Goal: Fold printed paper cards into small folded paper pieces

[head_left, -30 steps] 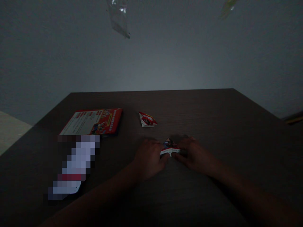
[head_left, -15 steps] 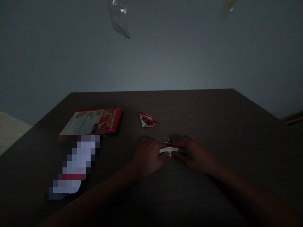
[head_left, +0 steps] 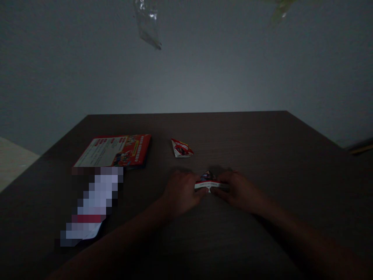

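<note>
A small piece of folded printed paper (head_left: 208, 182) lies between my hands, with a pale strip along its near side and a dark, pointed printed top. My left hand (head_left: 182, 192) is closed on its left end, the thumb along the near edge. On the right end my right hand (head_left: 240, 190) grips it in the same way, thumb pointing inward. The fingers partly hide both ends. Beyond my hands sits another folded paper piece (head_left: 182, 148), red and white with sharp corners, touched by neither hand.
A red and white printed booklet (head_left: 135, 149) lies at the left of the dark wooden table (head_left: 233, 132). Nearer, a long pale object (head_left: 96, 198) is blurred by pixelation. A clear plastic bag (head_left: 148, 25) hangs against the wall (head_left: 221, 58) behind the table.
My left hand has shifted very slightly, and a little more of the pale strip's left end shows. The other things stay put.
</note>
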A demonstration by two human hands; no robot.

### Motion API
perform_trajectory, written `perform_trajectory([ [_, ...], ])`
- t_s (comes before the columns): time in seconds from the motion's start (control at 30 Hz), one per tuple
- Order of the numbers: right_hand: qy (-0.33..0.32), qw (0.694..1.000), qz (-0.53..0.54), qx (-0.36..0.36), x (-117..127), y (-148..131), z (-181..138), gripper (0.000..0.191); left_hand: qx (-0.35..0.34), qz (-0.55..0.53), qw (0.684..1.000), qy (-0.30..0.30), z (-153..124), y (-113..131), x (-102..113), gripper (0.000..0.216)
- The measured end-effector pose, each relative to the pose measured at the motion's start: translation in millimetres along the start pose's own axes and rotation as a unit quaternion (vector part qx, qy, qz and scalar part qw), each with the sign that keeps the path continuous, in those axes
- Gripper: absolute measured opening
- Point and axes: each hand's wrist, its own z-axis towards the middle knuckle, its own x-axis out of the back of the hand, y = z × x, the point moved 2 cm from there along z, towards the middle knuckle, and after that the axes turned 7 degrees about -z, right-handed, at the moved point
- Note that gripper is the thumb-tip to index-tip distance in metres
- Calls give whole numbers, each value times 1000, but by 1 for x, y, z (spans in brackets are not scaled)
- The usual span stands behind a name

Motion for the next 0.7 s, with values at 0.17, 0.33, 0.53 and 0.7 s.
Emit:
perform_trajectory([
  [0.17, 1, 999, 1, -32, 2, -1, 1, 14, 9, -4, 1000, -9, 0, -2, 2, 34],
  [0.33, -4, 998, 12, -68, 4, -3, 3, 17, 38, 0, 999, -20, 0, -2, 2, 38],
  [0.53, -10, 995, 33, -91, 1, 1, 3, 20, 72, 25, 997, -23, 0, -2, 5, 42],
  [0.7, -10, 993, 38, -109, -1, 6, 3, 23, 69, 26, 997, -31, 0, -4, 7, 44],
])
